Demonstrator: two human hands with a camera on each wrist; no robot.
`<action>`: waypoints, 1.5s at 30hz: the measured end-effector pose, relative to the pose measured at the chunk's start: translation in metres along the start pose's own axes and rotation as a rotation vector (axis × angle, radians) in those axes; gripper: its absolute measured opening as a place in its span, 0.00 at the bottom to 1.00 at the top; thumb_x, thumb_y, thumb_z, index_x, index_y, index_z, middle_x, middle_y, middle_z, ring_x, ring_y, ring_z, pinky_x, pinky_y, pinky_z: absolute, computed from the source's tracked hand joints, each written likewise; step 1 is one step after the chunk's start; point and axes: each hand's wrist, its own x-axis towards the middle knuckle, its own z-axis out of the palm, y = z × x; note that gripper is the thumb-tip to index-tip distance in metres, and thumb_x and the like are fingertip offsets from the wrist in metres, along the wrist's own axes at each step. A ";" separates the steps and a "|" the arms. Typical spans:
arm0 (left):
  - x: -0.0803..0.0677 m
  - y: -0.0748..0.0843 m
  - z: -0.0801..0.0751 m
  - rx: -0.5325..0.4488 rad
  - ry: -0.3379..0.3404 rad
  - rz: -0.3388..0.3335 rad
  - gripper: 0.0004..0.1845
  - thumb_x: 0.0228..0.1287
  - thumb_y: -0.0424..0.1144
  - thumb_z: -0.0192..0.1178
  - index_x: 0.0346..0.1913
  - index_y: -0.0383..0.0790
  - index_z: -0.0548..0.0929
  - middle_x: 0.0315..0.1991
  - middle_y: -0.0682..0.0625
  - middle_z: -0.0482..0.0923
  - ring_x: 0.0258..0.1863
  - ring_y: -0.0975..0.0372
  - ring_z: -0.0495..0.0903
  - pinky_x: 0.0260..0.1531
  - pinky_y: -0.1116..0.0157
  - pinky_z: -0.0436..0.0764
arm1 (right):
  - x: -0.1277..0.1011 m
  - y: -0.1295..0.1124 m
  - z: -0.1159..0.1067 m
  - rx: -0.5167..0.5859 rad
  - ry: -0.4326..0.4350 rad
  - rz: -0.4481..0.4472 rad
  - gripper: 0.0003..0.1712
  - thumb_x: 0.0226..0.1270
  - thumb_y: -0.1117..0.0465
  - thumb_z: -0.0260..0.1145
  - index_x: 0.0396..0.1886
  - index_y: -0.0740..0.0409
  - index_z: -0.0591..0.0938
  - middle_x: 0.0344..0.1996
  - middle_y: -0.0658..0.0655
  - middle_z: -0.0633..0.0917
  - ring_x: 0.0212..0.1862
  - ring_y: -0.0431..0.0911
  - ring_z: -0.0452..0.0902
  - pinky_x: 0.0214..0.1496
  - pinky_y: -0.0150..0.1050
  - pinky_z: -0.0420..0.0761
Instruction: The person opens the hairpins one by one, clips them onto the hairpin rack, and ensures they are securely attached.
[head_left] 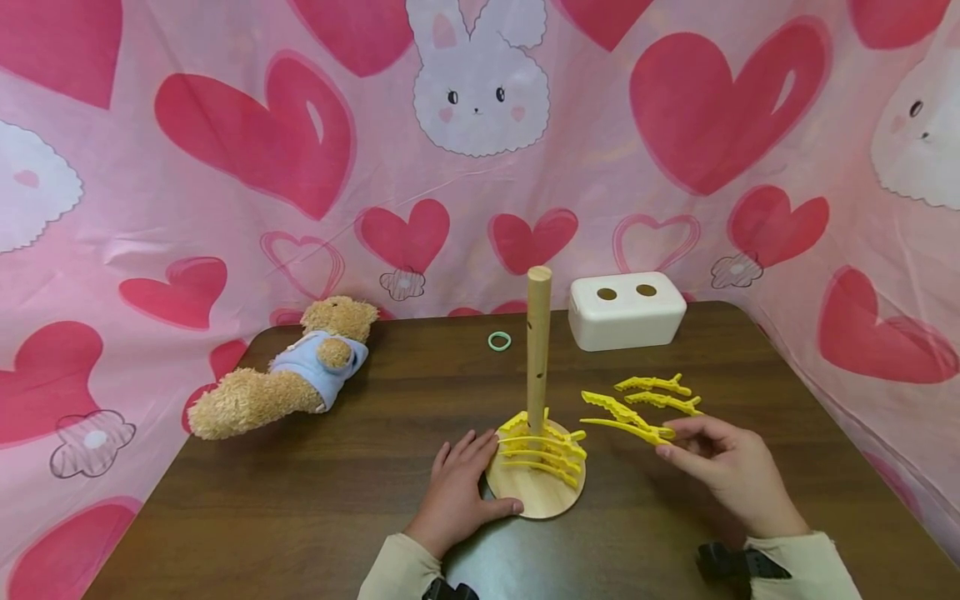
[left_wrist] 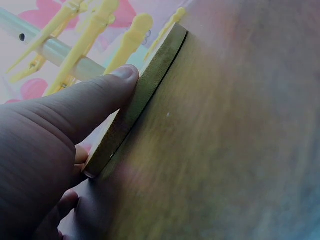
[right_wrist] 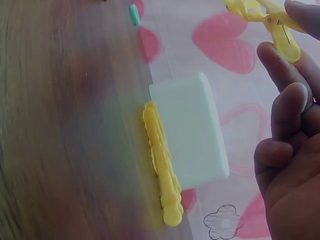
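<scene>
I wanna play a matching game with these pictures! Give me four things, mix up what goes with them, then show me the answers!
Things:
1. Teddy bear
2. Box
3. Right hand
4. Left hand

What goes with them:
A. Touching the round wooden base
B. White, with two holes on top
C. Dressed in light blue
D. Pinching a yellow clip

Right pairs: 1-C, 2-B, 3-D, 4-A

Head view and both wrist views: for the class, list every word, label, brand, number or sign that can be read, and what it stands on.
No readable text in any view.
Held yellow clip: small dark marks at its hinge, too small to tell.
Backdrop: printed hearts and rabbits, no lettering visible.
</scene>
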 end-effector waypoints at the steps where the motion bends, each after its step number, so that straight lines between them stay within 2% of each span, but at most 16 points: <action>1: 0.000 0.000 0.000 -0.001 0.002 0.002 0.53 0.41 0.74 0.58 0.69 0.47 0.63 0.69 0.54 0.59 0.70 0.53 0.52 0.64 0.43 0.44 | 0.000 -0.001 0.000 0.008 -0.004 0.003 0.14 0.47 0.57 0.76 0.36 0.52 0.85 0.18 0.49 0.78 0.21 0.41 0.68 0.19 0.33 0.68; 6: -0.001 -0.001 -0.001 -0.015 0.003 -0.002 0.53 0.41 0.74 0.59 0.69 0.47 0.63 0.69 0.54 0.59 0.70 0.53 0.52 0.64 0.43 0.43 | 0.000 -0.008 0.004 0.043 -0.027 0.015 0.14 0.48 0.57 0.75 0.37 0.52 0.85 0.20 0.50 0.79 0.22 0.42 0.69 0.20 0.33 0.69; 15: 0.000 -0.002 -0.001 -0.014 -0.004 -0.006 0.53 0.41 0.74 0.58 0.69 0.48 0.63 0.69 0.54 0.59 0.70 0.53 0.51 0.64 0.43 0.43 | -0.001 -0.018 0.016 0.080 -0.053 -0.020 0.15 0.46 0.59 0.76 0.36 0.50 0.85 0.20 0.49 0.78 0.22 0.42 0.69 0.21 0.33 0.69; 32: -0.001 0.002 -0.002 -0.017 -0.004 -0.004 0.52 0.41 0.74 0.59 0.69 0.47 0.64 0.69 0.54 0.60 0.70 0.53 0.52 0.64 0.43 0.43 | -0.003 -0.040 0.033 0.095 0.000 -0.062 0.15 0.44 0.58 0.78 0.34 0.47 0.84 0.21 0.48 0.78 0.23 0.41 0.69 0.22 0.32 0.69; 41: -0.001 0.003 -0.003 -0.014 -0.007 -0.001 0.52 0.41 0.73 0.60 0.69 0.47 0.65 0.69 0.54 0.60 0.70 0.53 0.52 0.64 0.43 0.43 | -0.003 -0.044 0.040 0.108 -0.004 -0.091 0.18 0.42 0.59 0.79 0.36 0.50 0.85 0.30 0.47 0.83 0.28 0.40 0.73 0.28 0.30 0.74; 45: -0.001 0.003 -0.003 -0.010 -0.005 -0.001 0.52 0.41 0.73 0.60 0.68 0.47 0.65 0.69 0.54 0.60 0.70 0.53 0.52 0.64 0.43 0.44 | -0.002 -0.047 0.039 0.103 -0.015 -0.082 0.18 0.43 0.57 0.78 0.37 0.47 0.84 0.30 0.47 0.83 0.29 0.40 0.73 0.29 0.30 0.74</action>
